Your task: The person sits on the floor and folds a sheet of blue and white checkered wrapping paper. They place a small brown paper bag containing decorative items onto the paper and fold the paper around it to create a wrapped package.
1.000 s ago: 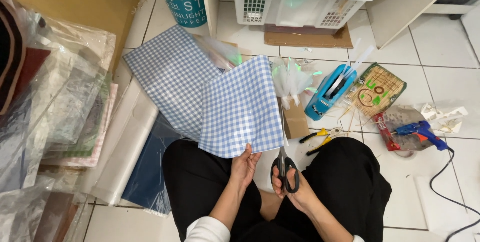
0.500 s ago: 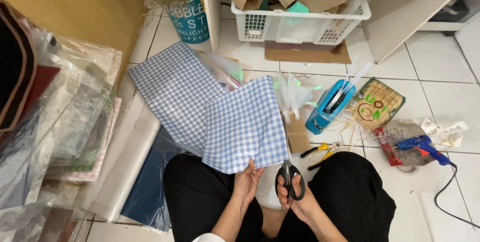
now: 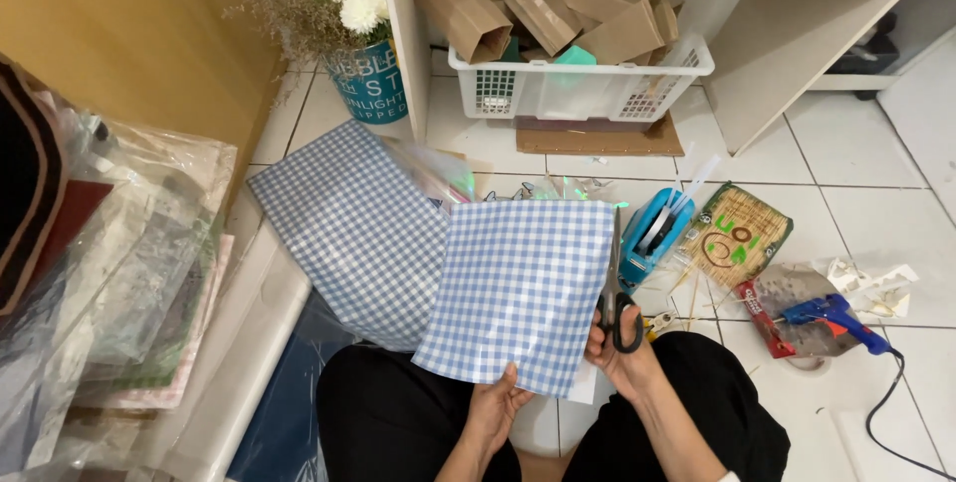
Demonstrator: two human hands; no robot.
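Observation:
My left hand (image 3: 495,404) pinches the bottom edge of a blue-and-white checked sheet (image 3: 518,288), holding it up over my lap. Black-handled scissors (image 3: 615,293) are in my right hand (image 3: 619,355), their blades running up along the sheet's right edge. A larger piece of the same checked paper (image 3: 354,228) lies on the tiled floor behind and to the left, partly covered by the held sheet.
A white basket (image 3: 583,84) of brown paper bags stands under a shelf ahead. A teal flower pot (image 3: 370,79) is at the back left. On the right lie a blue tape dispenser (image 3: 652,233), a blue glue gun (image 3: 835,318) and a bamboo mat (image 3: 737,233). Plastic-wrapped sheets (image 3: 119,273) pile at left.
The view has tilted up toward the basket. The scissors have moved from below the sheet to its right edge, and the sheet is now held squarer to me.

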